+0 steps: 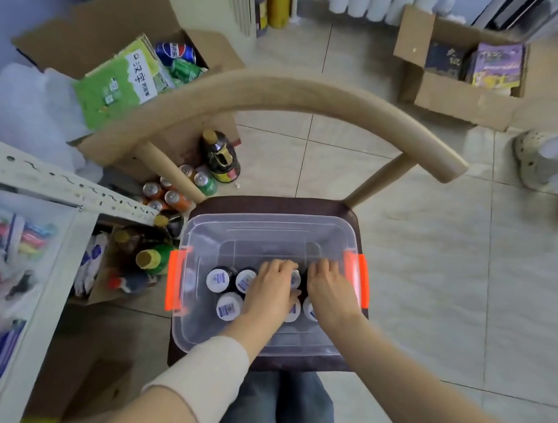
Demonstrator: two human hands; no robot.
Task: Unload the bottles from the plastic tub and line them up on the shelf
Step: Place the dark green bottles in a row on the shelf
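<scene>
Clear plastic tub sits on the chair seat; white shelf is off to my left. Dark bottles stand upright, packed in the tub's near half, white barcode-stickered caps up. My left hand and right hand are both down in the tub, side by side over the caps, fingers bent downward. I cannot tell if either has closed on a bottle, since the palms hide it. Judging: small, rigid, probably full, so weighty for their size; smooth walls may slip. Best hold is round the shoulder under the cap, lifting straight up so neighbours stay standing.
</scene>
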